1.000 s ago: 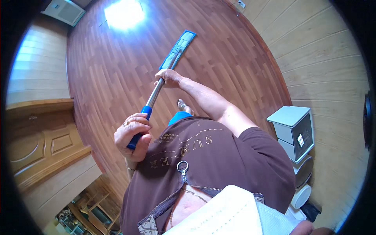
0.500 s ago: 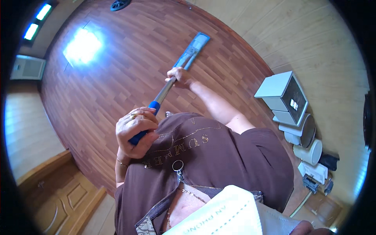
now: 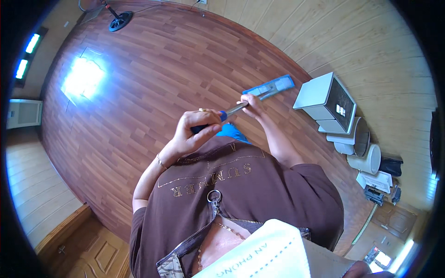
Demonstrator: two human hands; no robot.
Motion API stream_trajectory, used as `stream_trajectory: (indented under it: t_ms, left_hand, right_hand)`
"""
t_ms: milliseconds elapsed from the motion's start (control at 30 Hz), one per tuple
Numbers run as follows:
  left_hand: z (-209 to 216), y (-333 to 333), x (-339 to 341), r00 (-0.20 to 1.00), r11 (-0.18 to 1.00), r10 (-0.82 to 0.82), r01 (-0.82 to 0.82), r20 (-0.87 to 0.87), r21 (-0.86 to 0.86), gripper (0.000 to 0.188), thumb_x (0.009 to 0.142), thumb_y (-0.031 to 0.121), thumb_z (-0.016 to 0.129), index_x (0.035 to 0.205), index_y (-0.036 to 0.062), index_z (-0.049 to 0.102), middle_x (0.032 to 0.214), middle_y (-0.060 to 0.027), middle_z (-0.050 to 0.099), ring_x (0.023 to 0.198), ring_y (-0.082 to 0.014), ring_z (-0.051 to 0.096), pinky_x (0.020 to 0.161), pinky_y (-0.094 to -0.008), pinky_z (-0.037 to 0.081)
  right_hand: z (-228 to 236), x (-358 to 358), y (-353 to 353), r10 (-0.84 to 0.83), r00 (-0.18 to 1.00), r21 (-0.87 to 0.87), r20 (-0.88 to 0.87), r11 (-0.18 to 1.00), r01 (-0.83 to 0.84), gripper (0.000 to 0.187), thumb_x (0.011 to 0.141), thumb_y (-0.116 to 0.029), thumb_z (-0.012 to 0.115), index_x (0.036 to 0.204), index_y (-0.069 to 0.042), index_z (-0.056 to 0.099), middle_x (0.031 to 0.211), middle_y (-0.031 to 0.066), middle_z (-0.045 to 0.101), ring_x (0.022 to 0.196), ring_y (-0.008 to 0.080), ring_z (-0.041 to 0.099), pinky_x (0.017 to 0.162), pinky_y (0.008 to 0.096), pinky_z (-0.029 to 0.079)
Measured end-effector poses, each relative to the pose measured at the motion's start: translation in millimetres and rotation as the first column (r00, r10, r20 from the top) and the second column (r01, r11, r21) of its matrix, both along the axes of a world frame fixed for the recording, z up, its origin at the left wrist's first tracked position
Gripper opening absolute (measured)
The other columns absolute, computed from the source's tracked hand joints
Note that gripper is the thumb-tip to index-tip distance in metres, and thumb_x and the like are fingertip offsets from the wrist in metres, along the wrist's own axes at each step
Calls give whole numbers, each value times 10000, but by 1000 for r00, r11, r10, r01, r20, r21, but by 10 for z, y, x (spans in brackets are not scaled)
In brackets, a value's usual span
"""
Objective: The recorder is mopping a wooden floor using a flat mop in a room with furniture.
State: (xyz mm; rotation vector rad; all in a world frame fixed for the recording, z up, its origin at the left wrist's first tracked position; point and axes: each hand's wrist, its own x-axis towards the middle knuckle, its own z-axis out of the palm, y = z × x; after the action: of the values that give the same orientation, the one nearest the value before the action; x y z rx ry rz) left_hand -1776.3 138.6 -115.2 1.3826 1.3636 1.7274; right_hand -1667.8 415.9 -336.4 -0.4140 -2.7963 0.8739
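A flat mop with a pale blue, rectangular head lies on the wooden floor ahead and to the right. Its metal pole slants back toward my body. My left hand is closed round the dark blue grip at the pole's upper end, close to my chest. Lower on the pole, nearer the mop head, my right hand grips the metal part. Both arms are bent forward over the brown floor.
Right of the mop head stands a white cabinet with a dark front. Behind it, white bins line the wall. A black round stand base sits at the far left. A wooden door is at the near left.
The mop head has swung right and nearer, now close to the white cabinet. Both hands have moved right with the pole, and my left hand is also farther forward.
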Motion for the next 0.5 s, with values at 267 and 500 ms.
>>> stream_trajectory:
  t_ms: [267,500]
  left_hand:
    - [-239,293,-231,991,990,-132,132,-1,-39,131,883,121,695,857,1,647,812,-105,641,805,-224,611,967,-403,451]
    - [-12,389,-799,1000,996,-4,4,-6,-90,130,876,103,695,846,-11,640,807,-114,636,782,-241,594,839,-382,484]
  right_hand:
    - [-165,-50,424,48,999,72,6,996,-48,321,787,-201,721,611,-72,486,648,159,568,654,363,575,589,450,435]
    - [-148,-783,586,123,992,65,-17,990,-122,375,768,-237,730,574,-88,446,620,154,555,638,368,574,580,465,431]
